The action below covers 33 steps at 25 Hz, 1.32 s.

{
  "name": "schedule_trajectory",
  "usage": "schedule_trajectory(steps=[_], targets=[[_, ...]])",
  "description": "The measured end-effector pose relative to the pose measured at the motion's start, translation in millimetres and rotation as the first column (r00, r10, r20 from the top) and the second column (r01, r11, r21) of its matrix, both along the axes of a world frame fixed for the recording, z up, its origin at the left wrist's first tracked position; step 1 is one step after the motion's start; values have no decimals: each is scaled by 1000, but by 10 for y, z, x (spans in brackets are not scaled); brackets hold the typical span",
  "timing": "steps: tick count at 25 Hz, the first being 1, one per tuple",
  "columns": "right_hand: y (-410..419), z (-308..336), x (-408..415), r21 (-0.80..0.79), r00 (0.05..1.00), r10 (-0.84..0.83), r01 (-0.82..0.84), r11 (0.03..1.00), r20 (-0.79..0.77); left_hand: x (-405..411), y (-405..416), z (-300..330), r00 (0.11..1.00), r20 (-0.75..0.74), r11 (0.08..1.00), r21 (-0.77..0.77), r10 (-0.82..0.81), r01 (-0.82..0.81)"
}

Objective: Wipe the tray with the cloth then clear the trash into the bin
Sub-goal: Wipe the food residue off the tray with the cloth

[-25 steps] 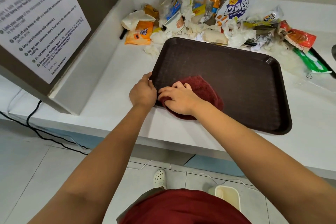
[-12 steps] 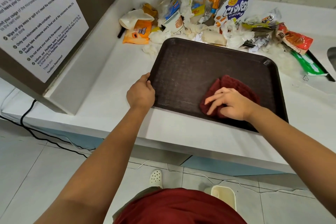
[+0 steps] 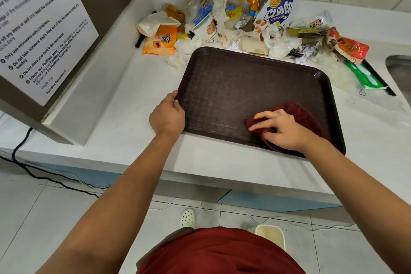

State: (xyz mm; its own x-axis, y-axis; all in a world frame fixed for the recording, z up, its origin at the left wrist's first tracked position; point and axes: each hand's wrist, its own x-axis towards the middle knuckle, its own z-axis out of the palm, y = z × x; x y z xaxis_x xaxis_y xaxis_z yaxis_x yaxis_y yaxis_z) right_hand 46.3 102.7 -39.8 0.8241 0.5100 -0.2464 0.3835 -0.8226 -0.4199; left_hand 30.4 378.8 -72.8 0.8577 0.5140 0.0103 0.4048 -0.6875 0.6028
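A dark brown tray (image 3: 233, 87) lies on the white counter. My left hand (image 3: 168, 115) grips the rim at its left edge, thumb over the lip. A dark red cloth (image 3: 300, 113) sits bunched in the tray's near right part. On it lies my right hand (image 3: 281, 128), fingers bent into the fabric, holding it against the tray floor. Trash (image 3: 240, 24) is piled along the tray's far side: a Clover Chips bag (image 3: 279, 10), an orange wipes packet (image 3: 161, 40), crumpled tissues, wrappers and a paper cup.
A brown cabinet with a notice sheet (image 3: 37, 29) stands at the left. A steel sink rim (image 3: 400, 69) shows at the far right. A cream container (image 3: 270, 234) stands on the floor under the counter edge, and black and white cables run along the floor tiles.
My right hand has slid the cloth from the tray's near left corner across to its near right part. My left hand has kept its hold on the left rim.
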Motion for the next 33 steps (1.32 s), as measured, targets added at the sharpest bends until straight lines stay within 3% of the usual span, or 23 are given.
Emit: schedule_trajectory(steps=[3,7,16,19,27,33], targets=[[225,-18,-77,6,996,91,-91,996,-8,9,12,-5,1000,-4,1000,6,8,-8],[63,4,-184,22,996,87,-88,996,7,19,19,3,999,-14,999,-19,49,-49],[-728,18,-202,-14,994,-108,108,994,4,-3,23,-8,999,6,999,-25,37,-36],[-431,9,-188,27,995,-89,90,996,-37,-6,12,-13,999,11,999,-21,39,-39],[754,0,3,100,983,178,-174,980,-33,-3,32,-2,1000,0,999,-21,31,-31],[1528,-72,105,3,965,248,-249,969,88,-1,41,8,998,7,998,-40,57,-57]])
